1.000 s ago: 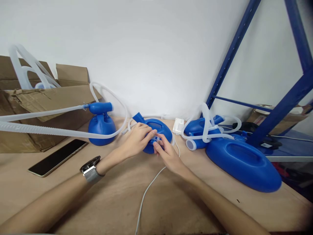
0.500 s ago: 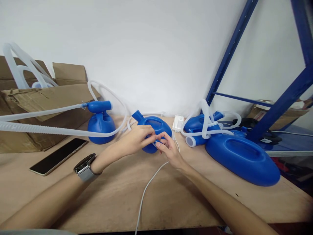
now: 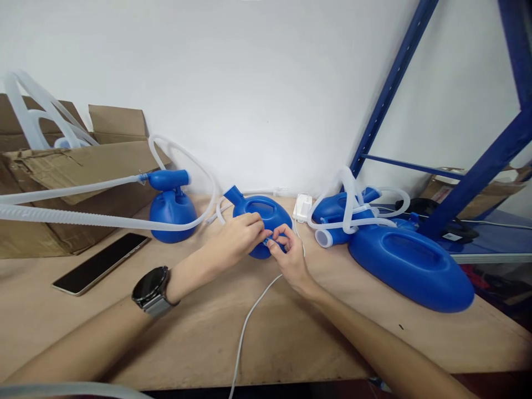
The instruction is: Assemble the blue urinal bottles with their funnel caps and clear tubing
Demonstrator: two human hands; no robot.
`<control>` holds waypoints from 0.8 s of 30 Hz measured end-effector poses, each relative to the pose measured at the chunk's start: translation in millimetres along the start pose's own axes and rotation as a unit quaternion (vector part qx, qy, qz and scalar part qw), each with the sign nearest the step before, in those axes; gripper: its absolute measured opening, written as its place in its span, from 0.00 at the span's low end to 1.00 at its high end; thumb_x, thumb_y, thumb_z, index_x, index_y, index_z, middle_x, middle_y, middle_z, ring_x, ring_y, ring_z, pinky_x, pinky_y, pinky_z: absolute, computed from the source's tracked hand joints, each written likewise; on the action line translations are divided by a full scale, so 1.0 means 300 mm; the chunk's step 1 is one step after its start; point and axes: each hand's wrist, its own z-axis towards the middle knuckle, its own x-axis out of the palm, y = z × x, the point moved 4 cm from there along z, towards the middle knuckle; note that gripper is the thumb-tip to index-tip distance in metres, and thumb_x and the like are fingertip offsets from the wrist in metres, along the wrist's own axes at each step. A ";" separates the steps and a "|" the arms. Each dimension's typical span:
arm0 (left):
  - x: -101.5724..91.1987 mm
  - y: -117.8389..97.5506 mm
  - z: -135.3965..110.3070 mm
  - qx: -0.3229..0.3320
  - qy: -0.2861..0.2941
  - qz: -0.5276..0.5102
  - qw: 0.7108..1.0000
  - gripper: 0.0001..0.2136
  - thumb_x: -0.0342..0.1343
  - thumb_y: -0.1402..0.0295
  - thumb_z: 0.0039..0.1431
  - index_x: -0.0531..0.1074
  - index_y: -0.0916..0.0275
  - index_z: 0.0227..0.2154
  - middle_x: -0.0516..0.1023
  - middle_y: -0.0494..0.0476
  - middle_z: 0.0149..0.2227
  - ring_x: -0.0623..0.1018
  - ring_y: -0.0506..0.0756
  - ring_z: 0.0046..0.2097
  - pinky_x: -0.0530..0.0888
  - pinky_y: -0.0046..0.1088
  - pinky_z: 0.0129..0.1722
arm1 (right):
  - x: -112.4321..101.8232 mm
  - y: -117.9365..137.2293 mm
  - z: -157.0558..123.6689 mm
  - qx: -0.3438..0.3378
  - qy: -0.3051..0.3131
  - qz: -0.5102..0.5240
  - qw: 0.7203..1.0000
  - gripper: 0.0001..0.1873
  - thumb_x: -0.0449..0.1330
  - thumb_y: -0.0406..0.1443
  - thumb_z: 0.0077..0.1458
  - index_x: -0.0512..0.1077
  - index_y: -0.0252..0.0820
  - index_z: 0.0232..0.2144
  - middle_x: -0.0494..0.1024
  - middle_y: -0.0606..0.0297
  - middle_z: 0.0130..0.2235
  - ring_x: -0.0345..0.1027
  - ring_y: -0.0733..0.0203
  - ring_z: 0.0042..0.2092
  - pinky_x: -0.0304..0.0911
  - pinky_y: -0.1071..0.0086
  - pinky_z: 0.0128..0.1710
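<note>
Close together over the middle of the table, my left hand [image 3: 244, 234] and my right hand [image 3: 291, 260] meet at the fingertips. Both are closed in a pinch on a small pale-blue part [image 3: 266, 241], mostly covered by the fingers and too small to name. Right behind them lies a blue plastic urinal bottle [image 3: 276, 213] with a moulded handle and a slanted neck pointing up left. The hands cover its near side, so whether they touch it I cannot tell.
At left stand a cardboard box [image 3: 87, 166] with clear hoses, a phone [image 3: 102, 263] and a blue bottle [image 3: 172, 216] with a hosed funnel piece. At right are a large blue bottle [image 3: 411, 266], coiled hoses [image 3: 349, 199] and a blue rack [image 3: 469, 183]. A white adapter [image 3: 302, 208] and cable [image 3: 249, 321] lie near.
My left wrist has turned, showing more of the watch face and the back of the hand. My right fingers have shifted slightly; both hands keep their pinch at the same place.
</note>
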 end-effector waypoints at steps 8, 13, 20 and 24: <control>0.036 -0.020 -0.014 0.029 0.007 0.173 0.985 0.13 0.49 0.70 0.73 0.75 0.65 0.33 0.78 0.61 0.38 0.73 0.60 0.43 0.67 0.35 0.37 | 0.023 -0.006 0.017 0.035 -0.034 0.024 0.998 0.15 0.63 0.42 0.45 0.60 0.45 0.26 0.61 0.79 0.19 0.49 0.71 0.22 0.44 0.74 0.23; 0.051 -0.013 -0.014 0.026 -0.014 0.198 0.980 0.12 0.49 0.71 0.72 0.76 0.64 0.34 0.78 0.63 0.41 0.74 0.61 0.46 0.70 0.38 0.43 | 0.023 -0.014 0.022 0.037 -0.042 0.031 0.998 0.15 0.63 0.43 0.44 0.60 0.45 0.26 0.60 0.79 0.19 0.48 0.72 0.21 0.44 0.75 0.22; 0.079 0.025 -0.042 0.011 0.046 -0.012 0.999 0.22 0.38 0.64 0.76 0.59 0.61 0.68 0.69 0.68 0.63 0.72 0.61 0.60 0.73 0.38 0.52 | -0.020 0.007 0.020 -0.006 -0.026 -0.031 0.999 0.19 0.66 0.48 0.50 0.62 0.45 0.26 0.62 0.77 0.20 0.53 0.69 0.22 0.49 0.74 0.23; 0.055 0.050 -0.056 -0.024 0.098 -0.091 0.991 0.26 0.35 0.56 0.76 0.52 0.54 0.72 0.64 0.66 0.67 0.68 0.64 0.65 0.69 0.46 0.60 | -0.012 0.010 0.012 -0.006 -0.016 -0.060 0.998 0.23 0.69 0.52 0.49 0.65 0.44 0.27 0.65 0.74 0.23 0.58 0.67 0.25 0.54 0.72 0.25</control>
